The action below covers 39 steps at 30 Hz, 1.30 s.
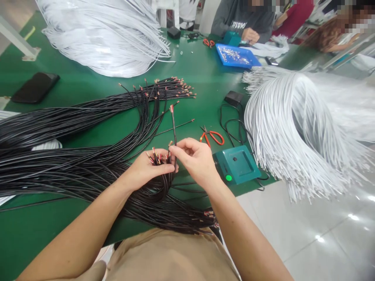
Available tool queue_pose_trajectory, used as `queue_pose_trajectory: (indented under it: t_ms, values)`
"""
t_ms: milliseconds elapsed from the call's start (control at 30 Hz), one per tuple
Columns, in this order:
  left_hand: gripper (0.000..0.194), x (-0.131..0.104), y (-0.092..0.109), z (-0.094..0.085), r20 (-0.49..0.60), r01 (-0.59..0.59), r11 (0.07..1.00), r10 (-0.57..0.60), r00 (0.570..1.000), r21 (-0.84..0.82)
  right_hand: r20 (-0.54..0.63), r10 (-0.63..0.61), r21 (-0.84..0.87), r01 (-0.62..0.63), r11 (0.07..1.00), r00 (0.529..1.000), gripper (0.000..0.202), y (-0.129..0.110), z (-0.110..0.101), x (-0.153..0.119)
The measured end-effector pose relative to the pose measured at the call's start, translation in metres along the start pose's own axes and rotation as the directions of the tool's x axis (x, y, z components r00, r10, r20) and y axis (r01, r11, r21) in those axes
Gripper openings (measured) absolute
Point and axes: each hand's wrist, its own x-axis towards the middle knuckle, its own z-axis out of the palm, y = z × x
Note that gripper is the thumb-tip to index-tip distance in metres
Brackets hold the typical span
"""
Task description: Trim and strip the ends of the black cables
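My left hand (149, 169) is closed round a bunch of black cables (165, 183), whose stripped ends show red, white and copper wires above the thumb. Right beside it, my right hand (195, 158) pinches a single black cable (174, 127) that stands up from the bunch, its stripped end pointing away from me. More black cables (70, 156) run from the left across the table in thick bundles. Another bundle of cable ends (175, 88) lies beyond my hands. Below my wrists, further black cables (175, 218) lie along the near table edge.
Right of my hands sit a teal machine (238, 164) and red-handled pliers (212, 136). White cables are heaped at right (275, 113) and far left (108, 39). A black phone (35, 88) lies at left. Across the green table (205, 82), a person (243, 19) works by a blue tray (237, 56).
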Motion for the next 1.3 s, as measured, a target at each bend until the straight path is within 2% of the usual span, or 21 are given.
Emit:
queue_pose_trajectory:
  t_ms: [67,167,233,300,433,567,667,867,1100,1300]
  values:
    - [0.016,0.001,0.002,-0.001,-0.086,-0.023,0.995,0.015,0.996,-0.099,0.002,0.045,0.001,-0.045,0.999,0.999,0.029,0.001,0.0,-0.005]
    - [0.02,0.004,0.004,-0.002,-0.235,-0.061,0.964,-0.001,0.972,-0.26,0.171,0.197,-0.001,-0.199,0.98,0.965,0.03,0.004,0.0,-0.018]
    - [0.025,0.006,0.005,-0.004,-0.274,-0.08,0.936,-0.018,0.962,-0.342,0.292,0.266,-0.021,-0.271,0.962,0.919,0.029,0.009,0.005,-0.028]
    - [0.03,0.007,0.004,-0.005,-0.286,-0.086,0.916,-0.032,0.958,-0.391,0.339,0.287,-0.046,-0.289,0.956,0.896,0.028,0.016,0.011,-0.035]
    - [0.032,0.006,0.004,-0.006,-0.279,-0.096,0.92,-0.016,0.96,-0.381,0.351,0.296,-0.054,-0.296,0.954,0.888,0.028,0.028,0.02,-0.041]
    - [0.029,0.005,0.007,-0.003,-0.253,-0.115,0.937,0.029,0.967,-0.33,0.337,0.289,-0.029,-0.297,0.954,0.896,0.027,0.032,0.019,-0.04]
    - [0.028,0.005,0.007,-0.001,-0.278,-0.119,0.938,0.026,0.96,-0.324,0.33,0.276,-0.015,-0.287,0.958,0.903,0.026,0.032,0.019,-0.04]
    - [0.031,0.006,0.004,-0.003,-0.343,-0.143,0.955,0.046,0.938,-0.261,0.356,0.294,0.064,-0.337,0.939,0.887,0.024,0.032,0.02,-0.043]
    - [0.035,0.006,0.003,-0.004,-0.366,-0.155,0.948,0.044,0.93,-0.278,0.399,0.308,0.112,-0.38,0.918,0.864,0.022,0.033,0.019,-0.045]
    - [0.03,0.004,0.007,0.0,-0.381,-0.132,0.96,0.028,0.924,-0.249,0.39,0.311,0.114,-0.38,0.918,0.867,0.023,0.029,0.018,-0.045]
